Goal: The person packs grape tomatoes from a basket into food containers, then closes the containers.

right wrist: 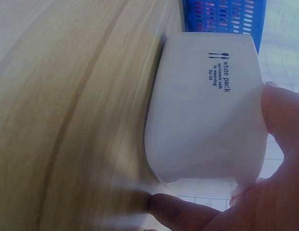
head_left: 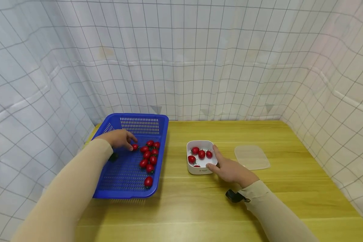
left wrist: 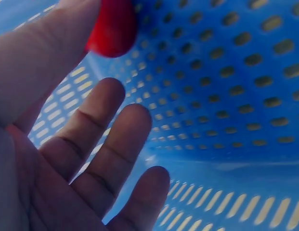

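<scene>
Reaching into a blue basket (head_left: 130, 174) at the left of the wooden worktop (head_left: 199, 205), left hand (head_left: 118, 138) low over the perforated floor, thumb and fingertips closed on one small red tomato (head_left: 134, 147). Grip of the left hand: grasping that tomato, seen in the left wrist view as a red blur (left wrist: 112, 26) against the thumb, with the remaining fingers (left wrist: 108, 144) loosely bent beneath it and the basket's slotted wall (left wrist: 226, 86) behind. Just right of the held tomato, a cluster of further tomatoes (head_left: 149, 156) along the basket's right side, one more (head_left: 148, 181) apart near the front corner. To the right of the basket, well apart from it, a small white tub (head_left: 199, 168) on the worktop, containing several tomatoes (head_left: 201, 154). Right hand (head_left: 230, 169) against the tub's right and near side, thumb at the rim and fingers curled round the front corner. Grip of the right hand: grasping the tub, confirmed in the right wrist view by thumb (right wrist: 284, 120) and a finger (right wrist: 188, 211) pressed on the white wall (right wrist: 207, 120), printed "white pack". Beside the right hand, farther right, a translucent lid (head_left: 252, 157) flat on the worktop, not touching the tub. Behind and on both sides, a white gridded curtain (head_left: 199, 60).
</scene>
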`<state>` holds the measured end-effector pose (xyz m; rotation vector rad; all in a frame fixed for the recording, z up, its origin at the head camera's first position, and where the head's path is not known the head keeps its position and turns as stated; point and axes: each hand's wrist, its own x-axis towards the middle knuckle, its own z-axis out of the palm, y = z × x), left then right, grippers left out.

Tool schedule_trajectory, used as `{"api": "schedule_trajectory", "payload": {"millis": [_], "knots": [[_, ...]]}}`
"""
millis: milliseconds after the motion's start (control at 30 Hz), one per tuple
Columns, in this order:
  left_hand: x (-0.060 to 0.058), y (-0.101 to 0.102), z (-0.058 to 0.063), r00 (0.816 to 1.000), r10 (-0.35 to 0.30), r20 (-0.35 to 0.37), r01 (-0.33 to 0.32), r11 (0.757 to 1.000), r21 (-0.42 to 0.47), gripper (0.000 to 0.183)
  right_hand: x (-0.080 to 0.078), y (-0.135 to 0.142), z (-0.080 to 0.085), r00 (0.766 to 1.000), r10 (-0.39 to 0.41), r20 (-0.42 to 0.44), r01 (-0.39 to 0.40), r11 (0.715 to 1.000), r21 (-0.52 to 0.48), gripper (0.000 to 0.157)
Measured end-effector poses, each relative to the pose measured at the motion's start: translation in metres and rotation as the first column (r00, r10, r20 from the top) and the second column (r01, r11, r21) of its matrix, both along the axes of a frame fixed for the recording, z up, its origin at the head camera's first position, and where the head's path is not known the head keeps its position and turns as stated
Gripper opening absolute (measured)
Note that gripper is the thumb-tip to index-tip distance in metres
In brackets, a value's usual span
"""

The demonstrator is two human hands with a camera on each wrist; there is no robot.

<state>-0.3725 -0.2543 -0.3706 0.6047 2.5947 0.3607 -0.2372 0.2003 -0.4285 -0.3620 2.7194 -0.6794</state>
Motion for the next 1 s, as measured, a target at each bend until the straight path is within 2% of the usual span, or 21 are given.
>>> {"api": "schedule_trajectory", "payload": {"millis": [300,433,633,1000], "knots": [[-0.001,-0.002,-0.013,0.999,0.0,-0.035,0.0,1.0,0.01,0.034,0.0,-0.002,-0.001,1.0,-0.013,-0.004,0.013,1.0,0.012,0.097],[0.002,0.001,-0.014,0.999,-0.002,-0.054,0.002,1.0,0.006,0.034,0.0,-0.003,-0.002,1.0,-0.018,0.002,0.018,1.0,0.01,0.096],[0.005,0.007,-0.015,0.997,-0.009,-0.079,0.005,0.999,-0.052,0.032,0.002,-0.003,-0.002,1.0,-0.026,0.008,0.026,1.0,0.013,0.097],[0.008,0.011,-0.017,0.997,0.047,-0.06,-0.05,0.998,-0.046,0.033,0.003,-0.003,0.001,1.0,-0.028,0.005,0.028,1.0,0.009,0.095]]}}
